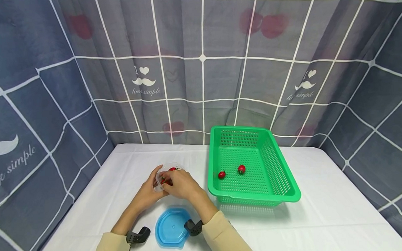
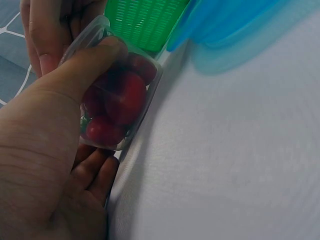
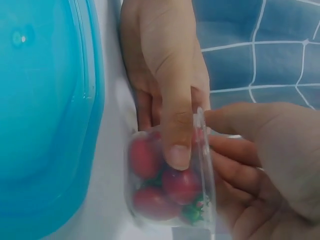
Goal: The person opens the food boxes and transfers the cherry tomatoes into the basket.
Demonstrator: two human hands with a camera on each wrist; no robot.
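Observation:
My left hand (image 1: pixel 147 193) holds a small clear plastic container (image 1: pixel 178 165) from its left side, thumb across its outside wall. Several red cherry tomatoes (image 3: pixel 182 187) with green stems show through the container's wall in both wrist views. My right hand (image 1: pixel 184 184) reaches over the opening with its fingers bent inside the rim. Red shows by those fingertips in the head view, but whether they pinch a tomato is hidden. Near the right wrist, a blue lid (image 1: pixel 172 228) lies on the table, apart from the container.
A green perforated basket (image 1: pixel 251 198) stands to the right of the hands, with a cherry tomato (image 1: pixel 221 175) and another cherry tomato (image 1: pixel 241 169) on its floor. White cloth (image 1: pixel 330 218) covers the table. Grey checked curtains (image 1: pixel 222 82) hang behind and at both sides.

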